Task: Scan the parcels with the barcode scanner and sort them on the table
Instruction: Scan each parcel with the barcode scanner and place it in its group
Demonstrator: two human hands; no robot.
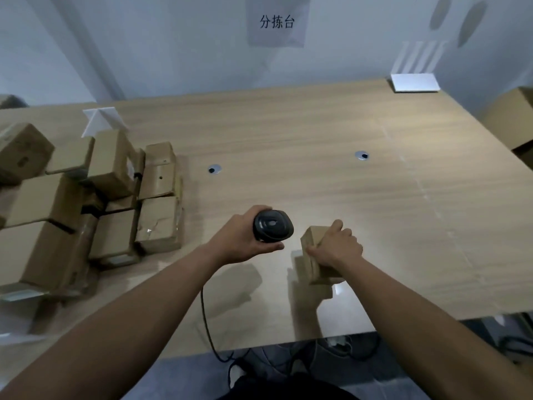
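My left hand [240,239] grips the black barcode scanner [272,225] above the wooden table [317,157]; its black cable hangs down over the front edge. Just to its right, my right hand [336,246] holds a small brown cardboard parcel [313,256] from above, fingers curled over its top. The parcel is tilted and held near the table's front; its underside is hidden. A heap of several brown parcels [109,203] lies on the left part of the table.
A white sign stand [101,121] sits behind the heap, and a white card [415,82] rests at the far right corner. Two round cable grommets [215,169] are set in the tabletop. A larger cardboard box [513,116] stands off the right edge. Cables lie on the floor.
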